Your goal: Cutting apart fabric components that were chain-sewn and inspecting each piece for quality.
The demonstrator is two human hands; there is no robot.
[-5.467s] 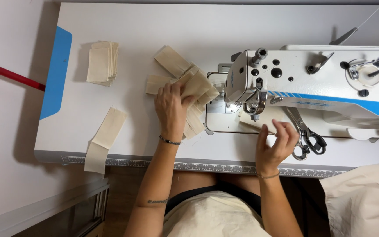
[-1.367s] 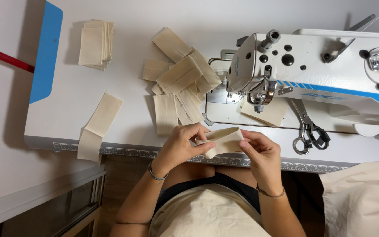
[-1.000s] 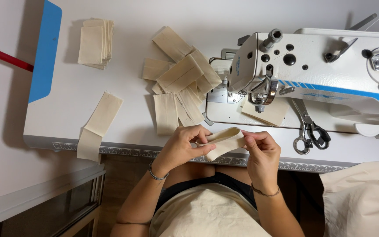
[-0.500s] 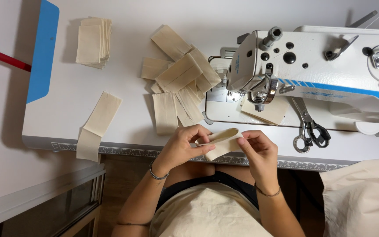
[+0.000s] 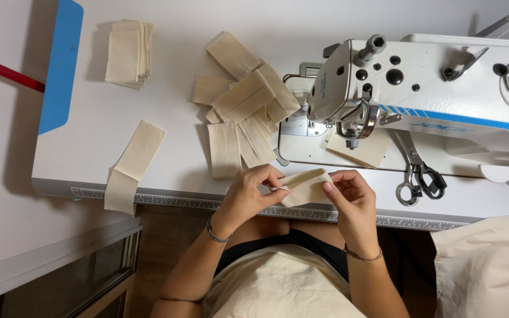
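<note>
A folded strip of cream fabric (image 5: 304, 184) is held between both hands over the front edge of the white sewing table (image 5: 172, 147). My left hand (image 5: 253, 191) pinches its left end. My right hand (image 5: 349, 191) grips its right end with thumb and fingers. Just beyond stands the white sewing machine (image 5: 425, 94), with another cream piece (image 5: 363, 148) lying under its presser foot. A loose pile of sewn cream strips (image 5: 245, 109) lies left of the machine.
Scissors (image 5: 416, 174) lie on the machine bed at right. A neat stack of cream pieces (image 5: 128, 53) sits at the far left, and one long strip (image 5: 131, 165) hangs over the table's front edge. Cream cloth (image 5: 490, 265) fills the lower right.
Earlier my left hand was on the strip pile and my right by the needle. Both hands have since come to the table's front edge and hold one strip, turning it slightly.
</note>
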